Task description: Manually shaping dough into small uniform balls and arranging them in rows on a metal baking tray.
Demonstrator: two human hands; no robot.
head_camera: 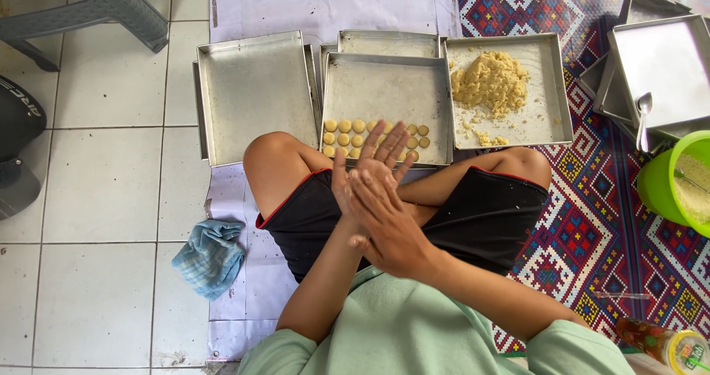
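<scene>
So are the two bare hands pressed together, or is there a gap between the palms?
Touching. The head view shows the right hand laid flat across the left hand, palms together, no gap visible.

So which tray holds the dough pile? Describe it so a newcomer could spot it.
Start at the row of metal trays in front of the seated person's knees. The tray with the dough pile is the rightmost, overlapping the patterned mat. It alone holds a loose yellow dough mound.

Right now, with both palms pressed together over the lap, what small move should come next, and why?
Probably set the rolled piece into the middle tray, beside the dough balls. The right hand lies across the left hand as if rolling, the rows are unfinished, and the dough heap remains.
</scene>
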